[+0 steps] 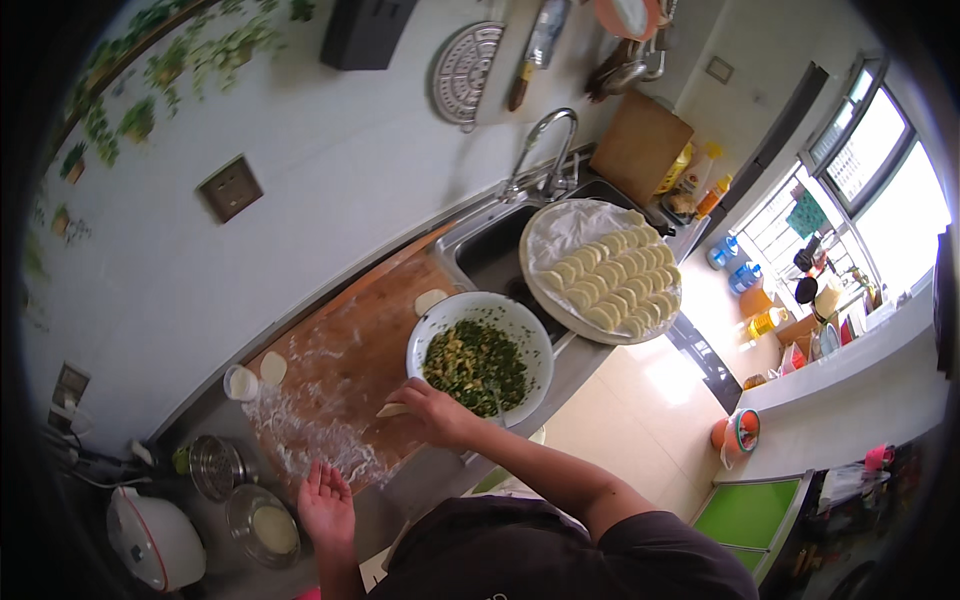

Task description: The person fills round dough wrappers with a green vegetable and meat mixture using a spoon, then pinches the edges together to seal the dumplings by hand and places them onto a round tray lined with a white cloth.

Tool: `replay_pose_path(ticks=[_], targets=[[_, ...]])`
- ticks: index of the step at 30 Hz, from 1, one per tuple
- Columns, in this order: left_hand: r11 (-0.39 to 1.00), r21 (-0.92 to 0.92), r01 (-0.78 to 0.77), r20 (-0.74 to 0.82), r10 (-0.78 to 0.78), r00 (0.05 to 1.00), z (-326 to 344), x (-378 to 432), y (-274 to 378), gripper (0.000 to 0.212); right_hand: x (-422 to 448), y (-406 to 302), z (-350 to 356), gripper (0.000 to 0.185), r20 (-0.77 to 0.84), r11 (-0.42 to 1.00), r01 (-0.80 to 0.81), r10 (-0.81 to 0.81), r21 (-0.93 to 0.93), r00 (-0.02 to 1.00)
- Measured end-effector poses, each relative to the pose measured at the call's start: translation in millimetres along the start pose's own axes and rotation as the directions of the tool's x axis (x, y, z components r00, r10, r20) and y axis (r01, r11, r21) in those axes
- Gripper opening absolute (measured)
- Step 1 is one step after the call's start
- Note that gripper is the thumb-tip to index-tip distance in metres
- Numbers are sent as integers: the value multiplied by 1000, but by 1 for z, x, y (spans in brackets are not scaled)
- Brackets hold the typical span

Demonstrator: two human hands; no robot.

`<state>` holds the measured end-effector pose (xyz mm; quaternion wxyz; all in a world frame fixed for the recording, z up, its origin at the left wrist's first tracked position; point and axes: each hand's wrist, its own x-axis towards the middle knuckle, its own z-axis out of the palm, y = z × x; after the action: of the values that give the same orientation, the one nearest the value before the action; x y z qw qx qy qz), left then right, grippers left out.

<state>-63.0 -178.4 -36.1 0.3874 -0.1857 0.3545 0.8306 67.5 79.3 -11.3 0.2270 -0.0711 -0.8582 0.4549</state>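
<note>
My right hand [435, 414] is over the wooden board, close to the near rim of a white bowl [543, 382]. Its fingers pinch a pale piece of dough [391, 410], seen edge-on, which looks like a dumpling wrapper. Chopped green and yellow filling [472, 360] lies in the bowl, with a utensil's handle leaning at its near side. Palm up and fingers apart, my left hand [328, 501] holds nothing at the front edge of the floured board [349, 375]. One round wrapper [430, 301] lies beside the bowl, another [274, 367] near the board's left end.
A round tray [551, 319] of folded dumplings [615, 277] rests over the sink [487, 244], below the faucet [551, 161]. To the left stand a small cup [241, 382], a metal strainer [216, 466], a bowl with dough [264, 526] and a white pot [156, 538]. The wall bounds the counter's back.
</note>
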Motion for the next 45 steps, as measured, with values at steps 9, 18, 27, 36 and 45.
replay_pose_path(ticks=[9,18,27,36,45], targets=[[997,77,-21,-4,21,1000,107,19,-85,32,-85,76,-222,27,-594,922,-386,304,-12,745],[989,146,-24,-74,35,997,207,16,-182,29,-144,226,-441,43,-708,735,-660,549,156,444],[997,25,-75,-111,77,991,188,5,-199,33,-93,348,-553,27,-638,606,-796,614,3,465],[998,42,-42,-138,47,989,235,-3,-225,24,-65,426,-551,30,-630,503,-795,506,-339,589],[995,83,-49,-136,61,989,243,-5,-226,22,-49,432,-553,31,-499,404,-844,682,-353,536]])
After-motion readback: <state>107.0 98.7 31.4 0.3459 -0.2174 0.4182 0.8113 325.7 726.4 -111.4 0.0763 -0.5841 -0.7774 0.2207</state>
